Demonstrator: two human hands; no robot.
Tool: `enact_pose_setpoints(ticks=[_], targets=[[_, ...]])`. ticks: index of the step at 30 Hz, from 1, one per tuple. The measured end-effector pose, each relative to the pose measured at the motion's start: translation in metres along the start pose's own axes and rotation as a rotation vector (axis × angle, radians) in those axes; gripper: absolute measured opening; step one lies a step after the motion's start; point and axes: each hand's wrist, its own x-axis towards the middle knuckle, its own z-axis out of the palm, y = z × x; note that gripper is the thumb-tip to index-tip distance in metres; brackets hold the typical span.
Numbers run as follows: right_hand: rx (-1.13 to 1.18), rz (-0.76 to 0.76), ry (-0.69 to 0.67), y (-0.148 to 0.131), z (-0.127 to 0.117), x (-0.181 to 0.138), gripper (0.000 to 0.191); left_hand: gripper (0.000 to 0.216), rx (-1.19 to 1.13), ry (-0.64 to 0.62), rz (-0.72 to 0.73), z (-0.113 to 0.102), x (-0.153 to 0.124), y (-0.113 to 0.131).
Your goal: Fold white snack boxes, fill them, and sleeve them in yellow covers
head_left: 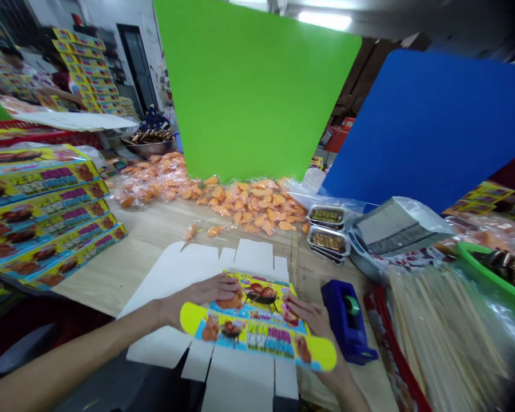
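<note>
A printed yellow-and-blue cardboard box blank (261, 294) lies in front of me, with one edge panel with rounded yellow ends folded up toward me. My left hand (201, 296) rests on its left side, fingers stretched out over the printed face. On the right side, the fingers of my right hand (311, 315) lie extended on the print; its thumb and lower palm are partly hidden behind the raised panel. Beneath are white unprinted sides of flat box blanks (158, 286), overhanging the table edge nearest me.
Orange drumstick-shaped pieces (257, 206) spread along the back below a green board (257, 86). At right are foil trays (328, 240), a blue tape dispenser (347, 320), bundled wooden sticks (442, 332) and a blue board (429, 131). Printed boxes (47, 229) are stacked at left.
</note>
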Motion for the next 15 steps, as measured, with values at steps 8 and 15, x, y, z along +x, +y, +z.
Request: enact_pose_setpoints(ticks=[8, 15], targets=[[0.505, 0.535, 0.092, -0.030, 0.007, 0.069, 0.048, 0.031, -0.757, 0.403, -0.652, -0.025, 0.013, -0.003], [0.177, 0.336, 0.084, -0.030, -0.033, 0.080, 0.037, 0.024, -0.753, 0.510, -0.726, -0.026, 0.022, -0.010]])
